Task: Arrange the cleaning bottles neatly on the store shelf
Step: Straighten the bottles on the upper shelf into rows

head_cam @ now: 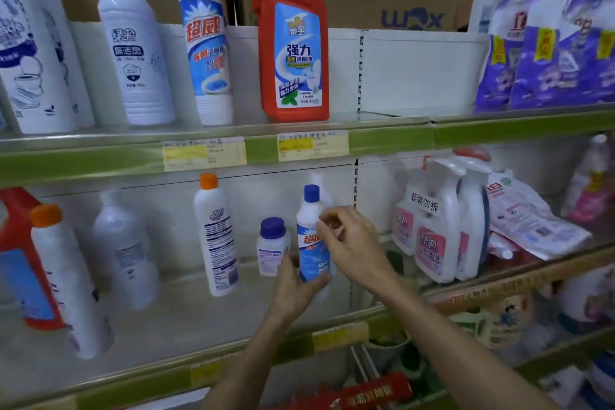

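A white bottle with a blue cap and blue label [309, 226] stands upright over the lower shelf [206, 313]. My left hand [296, 283] grips its base from below and behind. My right hand [352, 240] pinches its shoulder from the right, fingers curled on it. Just left of it sits a small squat jar with a blue cap [272, 245], then a tall white bottle with an orange cap [218, 236]. On the upper shelf stand a red angled-neck bottle [293, 43], a blue-capped bottle [206, 43] and a white bottle [133, 50].
Pink-labelled spray bottles [439, 226] and flat refill pouches [529, 220] fill the lower shelf's right side. Purple bags [549, 43] crowd the upper right. More bottles stand at the lower left [66, 276]. Green shelf edges carry yellow price tags [312, 145].
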`<act>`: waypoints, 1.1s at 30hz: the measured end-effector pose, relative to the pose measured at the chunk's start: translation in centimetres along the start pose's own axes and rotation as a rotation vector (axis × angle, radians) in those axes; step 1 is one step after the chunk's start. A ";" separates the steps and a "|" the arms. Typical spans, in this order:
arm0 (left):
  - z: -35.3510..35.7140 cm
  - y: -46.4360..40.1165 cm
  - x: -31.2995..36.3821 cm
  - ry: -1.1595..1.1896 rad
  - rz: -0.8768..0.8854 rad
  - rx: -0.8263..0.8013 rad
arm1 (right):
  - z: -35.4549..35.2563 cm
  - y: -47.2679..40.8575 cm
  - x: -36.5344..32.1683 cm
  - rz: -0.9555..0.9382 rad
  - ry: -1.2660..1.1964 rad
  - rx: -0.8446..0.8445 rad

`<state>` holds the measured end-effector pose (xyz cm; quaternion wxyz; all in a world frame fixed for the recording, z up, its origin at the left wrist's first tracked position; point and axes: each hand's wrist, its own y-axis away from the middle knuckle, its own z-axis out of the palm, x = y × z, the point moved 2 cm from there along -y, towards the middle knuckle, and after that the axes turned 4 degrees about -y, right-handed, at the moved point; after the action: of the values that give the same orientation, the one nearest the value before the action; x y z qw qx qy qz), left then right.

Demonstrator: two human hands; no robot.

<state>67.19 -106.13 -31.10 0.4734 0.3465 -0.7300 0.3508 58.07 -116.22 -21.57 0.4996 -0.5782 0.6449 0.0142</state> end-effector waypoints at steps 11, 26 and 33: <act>-1.2 3.8 -0.4 0.020 0.171 0.001 | -0.9 1.5 -2.8 -0.022 -0.316 -0.106; -10.1 11.6 18.7 0.245 0.282 0.026 | -10.3 -4.0 -24.6 -0.121 -0.758 0.104; -13.3 13.2 25.1 0.420 0.267 -0.067 | -13.0 -6.5 -31.0 0.017 -1.012 0.053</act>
<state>54.25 -92.52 -6.05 0.5752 0.1504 -0.6664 0.4499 49.68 -103.47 9.08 0.7638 -0.4807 0.3270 0.2804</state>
